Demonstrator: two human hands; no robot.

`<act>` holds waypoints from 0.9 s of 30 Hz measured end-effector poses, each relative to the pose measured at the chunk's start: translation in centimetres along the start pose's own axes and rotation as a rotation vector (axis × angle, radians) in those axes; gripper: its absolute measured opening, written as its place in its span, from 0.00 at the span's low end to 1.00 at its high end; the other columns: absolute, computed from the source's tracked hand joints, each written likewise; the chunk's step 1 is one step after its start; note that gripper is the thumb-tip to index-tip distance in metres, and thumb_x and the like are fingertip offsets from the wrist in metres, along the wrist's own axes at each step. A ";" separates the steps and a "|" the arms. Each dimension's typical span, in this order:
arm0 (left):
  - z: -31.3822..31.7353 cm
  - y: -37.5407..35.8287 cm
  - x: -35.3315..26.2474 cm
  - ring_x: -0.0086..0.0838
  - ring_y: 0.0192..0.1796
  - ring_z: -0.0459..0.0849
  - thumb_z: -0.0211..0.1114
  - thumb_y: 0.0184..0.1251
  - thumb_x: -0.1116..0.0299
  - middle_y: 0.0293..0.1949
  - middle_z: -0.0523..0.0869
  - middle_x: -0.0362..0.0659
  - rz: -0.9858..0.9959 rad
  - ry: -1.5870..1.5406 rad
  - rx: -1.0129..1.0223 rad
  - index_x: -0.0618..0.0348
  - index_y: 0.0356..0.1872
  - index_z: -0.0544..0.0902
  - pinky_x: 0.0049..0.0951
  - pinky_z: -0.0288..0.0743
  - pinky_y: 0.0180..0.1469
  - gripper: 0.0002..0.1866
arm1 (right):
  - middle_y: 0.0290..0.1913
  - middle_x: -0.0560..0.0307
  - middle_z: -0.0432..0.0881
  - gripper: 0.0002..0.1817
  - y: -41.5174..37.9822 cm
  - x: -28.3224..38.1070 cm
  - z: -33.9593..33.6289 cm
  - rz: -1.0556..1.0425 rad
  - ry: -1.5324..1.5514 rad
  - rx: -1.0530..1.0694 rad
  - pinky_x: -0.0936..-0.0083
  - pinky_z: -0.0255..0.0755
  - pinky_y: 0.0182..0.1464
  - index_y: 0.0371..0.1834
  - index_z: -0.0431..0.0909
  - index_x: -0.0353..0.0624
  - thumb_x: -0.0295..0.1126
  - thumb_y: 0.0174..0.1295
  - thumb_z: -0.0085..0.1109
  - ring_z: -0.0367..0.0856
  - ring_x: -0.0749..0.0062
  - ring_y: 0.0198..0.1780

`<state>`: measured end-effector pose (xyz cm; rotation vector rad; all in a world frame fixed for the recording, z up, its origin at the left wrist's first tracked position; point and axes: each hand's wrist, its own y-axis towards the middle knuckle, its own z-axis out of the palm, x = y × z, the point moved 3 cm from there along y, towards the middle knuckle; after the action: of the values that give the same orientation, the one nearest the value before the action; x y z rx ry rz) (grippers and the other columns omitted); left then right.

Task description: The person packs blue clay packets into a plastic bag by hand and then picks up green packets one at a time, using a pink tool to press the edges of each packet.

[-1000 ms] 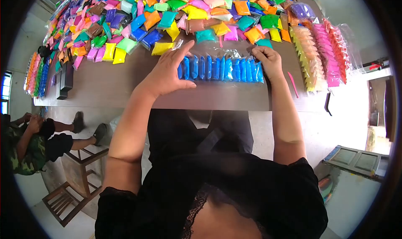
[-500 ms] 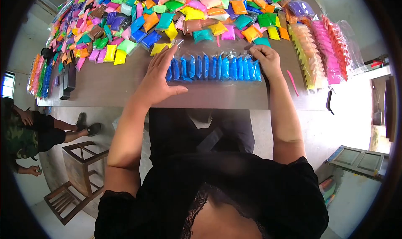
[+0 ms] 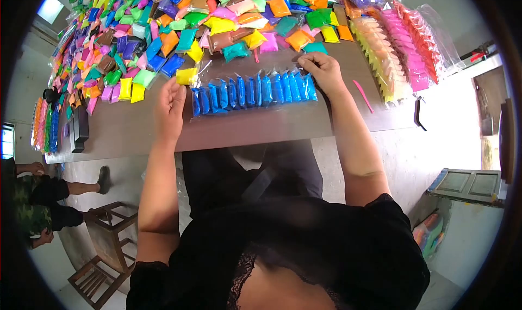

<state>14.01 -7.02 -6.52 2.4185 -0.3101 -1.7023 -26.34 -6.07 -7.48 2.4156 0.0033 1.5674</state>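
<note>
A clear bag with a row of several blue packets [image 3: 261, 91] lies on the brown table [image 3: 217, 136] in front of me. My left hand [image 3: 173, 106] is at the bag's left end, its fingers curled near the edge; whether it grips the plastic is hidden. At the upper right corner of the bag, my right hand [image 3: 323, 73] pinches the clear plastic between thumb and fingers. A yellow packet [image 3: 186, 76] lies just above my left hand.
Loose coloured packets [image 3: 163, 38] are heaped across the far side. Filled bags of yellow [image 3: 380, 60] and red packets [image 3: 418, 38] lie at the right, beside a pink stick [image 3: 363, 96]. Black boxes [image 3: 79, 128] sit at the left. A person [image 3: 38, 201] and a wooden chair [image 3: 109, 245] are lower left.
My left hand has moved left and down, off the bag's top, and its fingers have curled. The view has shifted; my right hand still holds the bag's right corner.
</note>
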 end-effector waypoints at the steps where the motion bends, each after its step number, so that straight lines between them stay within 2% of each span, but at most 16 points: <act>1: 0.1 0.0 -0.3 0.33 0.58 0.82 0.65 0.74 0.57 0.57 0.83 0.52 0.000 0.000 0.000 0.65 0.66 0.72 0.33 0.74 0.61 0.28 | 0.35 0.62 0.86 0.10 0.0 0.0 -0.1 0.000 0.000 0.000 0.80 0.74 0.43 0.40 0.87 0.36 0.33 0.65 0.68 0.81 0.81 0.38; 3: 0.2 -0.2 -0.9 0.29 0.53 0.84 0.61 0.76 0.54 0.51 0.86 0.48 -0.114 0.156 0.046 0.67 0.63 0.76 0.30 0.75 0.59 0.27 | 0.36 0.57 0.88 0.12 0.1 0.0 -0.1 0.020 -0.004 -0.012 0.77 0.76 0.45 0.39 0.87 0.36 0.36 0.62 0.69 0.83 0.77 0.39; 6: 0.9 0.9 -0.9 0.26 0.50 0.84 0.58 0.77 0.52 0.47 0.88 0.46 -0.158 0.195 0.031 0.68 0.60 0.78 0.28 0.75 0.56 0.26 | 0.35 0.57 0.87 0.13 -0.1 0.6 -0.2 0.054 -0.026 -0.015 0.77 0.75 0.44 0.39 0.87 0.36 0.37 0.63 0.69 0.82 0.77 0.38; 13: 1.4 1.8 0.8 0.23 0.45 0.84 0.58 0.77 0.51 0.45 0.88 0.43 -0.243 0.043 0.021 0.65 0.60 0.79 0.26 0.77 0.48 0.26 | 0.34 0.58 0.87 0.14 0.1 0.0 -0.2 0.015 -0.064 -0.019 0.78 0.75 0.43 0.40 0.87 0.36 0.37 0.64 0.69 0.81 0.78 0.37; 15: 0.7 1.0 0.7 0.18 0.40 0.82 0.60 0.77 0.53 0.44 0.85 0.38 -0.265 -0.084 -0.013 0.58 0.61 0.79 0.20 0.75 0.37 0.22 | 0.34 0.58 0.87 0.12 0.1 -0.3 -0.1 0.008 0.000 -0.018 0.78 0.75 0.43 0.40 0.87 0.36 0.36 0.64 0.68 0.82 0.78 0.37; 17: 0.1 -0.5 -0.4 0.20 0.42 0.83 0.61 0.76 0.55 0.46 0.85 0.40 -0.319 -0.097 -0.014 0.58 0.63 0.77 0.21 0.76 0.38 0.23 | 0.34 0.59 0.86 0.11 0.2 -0.7 0.2 0.001 0.017 -0.001 0.78 0.75 0.43 0.40 0.87 0.36 0.35 0.64 0.68 0.81 0.78 0.37; 19: 0.3 -1.7 -1.0 0.21 0.44 0.82 0.61 0.76 0.57 0.47 0.85 0.40 -0.382 -0.195 0.054 0.59 0.65 0.76 0.21 0.76 0.38 0.23 | 0.33 0.65 0.84 0.11 0.0 -0.2 -0.1 -0.043 -0.024 -0.039 0.81 0.72 0.41 0.38 0.86 0.36 0.34 0.66 0.67 0.78 0.83 0.36; 20: 0.4 -2.1 -1.2 0.20 0.42 0.81 0.67 0.71 0.62 0.44 0.83 0.40 -0.377 -0.247 0.085 0.65 0.67 0.71 0.23 0.78 0.41 0.29 | 0.33 0.66 0.84 0.11 0.1 -0.4 -0.1 -0.014 -0.025 -0.028 0.81 0.72 0.41 0.38 0.86 0.36 0.34 0.66 0.68 0.78 0.83 0.36; 21: 0.7 -2.4 -1.5 0.20 0.42 0.81 0.67 0.71 0.62 0.44 0.83 0.40 -0.372 -0.243 0.078 0.65 0.67 0.71 0.23 0.78 0.41 0.29 | 0.33 0.66 0.84 0.11 0.1 -0.3 -0.1 -0.021 -0.020 -0.026 0.81 0.72 0.41 0.38 0.86 0.36 0.34 0.66 0.68 0.78 0.83 0.36; 24: 1.6 -2.5 -1.9 0.22 0.43 0.80 0.75 0.61 0.67 0.47 0.82 0.45 -0.276 -0.188 0.165 0.69 0.70 0.64 0.24 0.77 0.45 0.40 | 0.32 0.65 0.84 0.11 0.0 0.1 0.0 0.016 -0.001 -0.013 0.81 0.72 0.41 0.38 0.86 0.35 0.35 0.65 0.68 0.78 0.83 0.36; 27: 1.8 -2.4 -1.4 0.25 0.47 0.81 0.74 0.62 0.67 0.49 0.82 0.47 -0.306 -0.210 0.172 0.70 0.71 0.64 0.26 0.77 0.50 0.39 | 0.32 0.65 0.84 0.12 -0.3 0.7 -0.1 0.018 0.008 -0.007 0.80 0.72 0.40 0.38 0.86 0.35 0.35 0.65 0.68 0.78 0.83 0.35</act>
<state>12.00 -4.36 -6.46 2.5158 -0.1198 -2.1502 -26.14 -5.66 -6.88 2.4105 -0.0225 1.5826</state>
